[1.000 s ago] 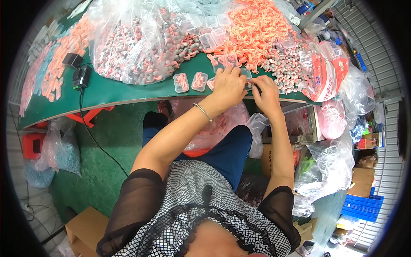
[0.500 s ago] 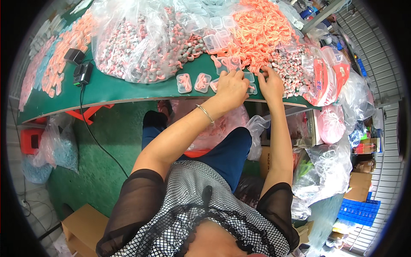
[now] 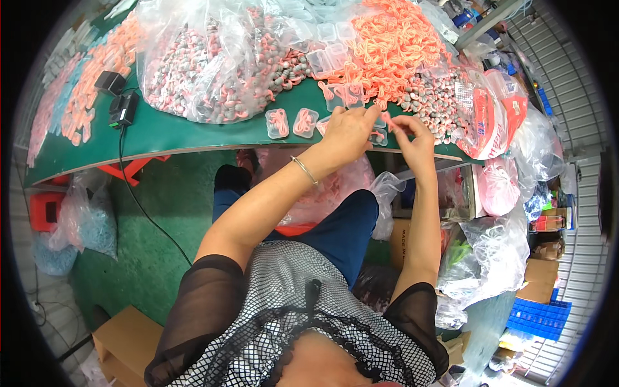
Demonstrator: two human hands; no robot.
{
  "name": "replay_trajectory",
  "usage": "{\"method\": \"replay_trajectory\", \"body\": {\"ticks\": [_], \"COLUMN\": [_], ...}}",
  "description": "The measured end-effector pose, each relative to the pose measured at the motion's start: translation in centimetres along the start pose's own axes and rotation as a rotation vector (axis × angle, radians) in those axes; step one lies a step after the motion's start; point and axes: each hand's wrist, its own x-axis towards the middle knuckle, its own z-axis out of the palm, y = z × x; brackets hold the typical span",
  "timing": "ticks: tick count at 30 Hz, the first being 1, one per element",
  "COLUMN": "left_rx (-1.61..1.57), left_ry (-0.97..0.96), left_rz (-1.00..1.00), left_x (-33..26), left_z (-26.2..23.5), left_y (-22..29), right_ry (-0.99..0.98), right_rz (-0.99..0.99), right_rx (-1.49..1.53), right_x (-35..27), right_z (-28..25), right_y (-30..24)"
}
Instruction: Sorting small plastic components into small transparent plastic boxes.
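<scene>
My left hand (image 3: 349, 133) is over the table's front edge, its fingers closed and bent away from me; what they grip is hidden. Beside it my right hand (image 3: 416, 142) pinches a pink cord (image 3: 387, 120) close to the left fingertips. Below the hands sits a small clear box (image 3: 379, 137) with pink pieces in it, partly covered. To the left stand two more clear boxes, one holding a coiled pink cord (image 3: 277, 124), the other much the same (image 3: 305, 124). Behind the hands is a heap of orange-pink cords (image 3: 394, 45), with open clear cases (image 3: 345, 95) at its front.
A large clear bag (image 3: 200, 71) of grey-and-pink plug-like pieces lies on the green table (image 3: 193, 137). Loose plug-like pieces (image 3: 429, 100) and a red-and-white bag (image 3: 493, 116) are at right. A black device (image 3: 122, 109) trails a cable at left.
My right hand has drawn back from the cord heap toward me, now with a pink cord between its fingers. My left hand's fingers have shifted slightly right, toward it.
</scene>
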Motion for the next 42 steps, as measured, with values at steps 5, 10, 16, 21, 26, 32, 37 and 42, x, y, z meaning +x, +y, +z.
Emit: {"method": "replay_trajectory", "body": {"ticks": [5, 10, 16, 21, 26, 32, 37, 42], "left_rx": [-0.021, 0.000, 0.045, 0.049, 0.030, 0.009, 0.232, 0.313], "left_ry": [-0.064, 0.001, -0.017, -0.019, -0.019, 0.056, 0.140, 0.159], "left_rz": [-0.042, 0.076, 0.091, 0.081, 0.077, 0.037, -0.036, 0.010], "left_x": [0.2, -0.1, -0.3, -0.3, -0.2, -0.2, -0.4, -1.1], "left_z": [-0.8, -0.1, 0.2, 0.2, 0.2, -0.1, -0.4, -0.2], "left_y": [0.5, -0.4, -0.7, -0.5, -0.4, 0.2, 0.6, 0.7], "right_ry": [-0.181, -0.189, -0.210, -0.080, -0.198, -0.118, -0.029, 0.032], "right_rz": [-0.162, -0.279, -0.241, -0.272, -0.205, -0.139, -0.231, -0.297], "right_rx": [-0.087, -0.249, -0.220, -0.319, -0.429, -0.215, -0.165, -0.122], "right_x": [-0.2, 0.0, 0.1, 1.5, 2.4, 1.8, 0.7, -0.7], "right_z": [-0.2, 0.4, 0.4, 1.1, 1.3, 1.2, 1.1, 1.1], "right_y": [-0.9, -1.0, -0.2, 1.2, 2.5, 0.8, 0.8, 0.2]}}
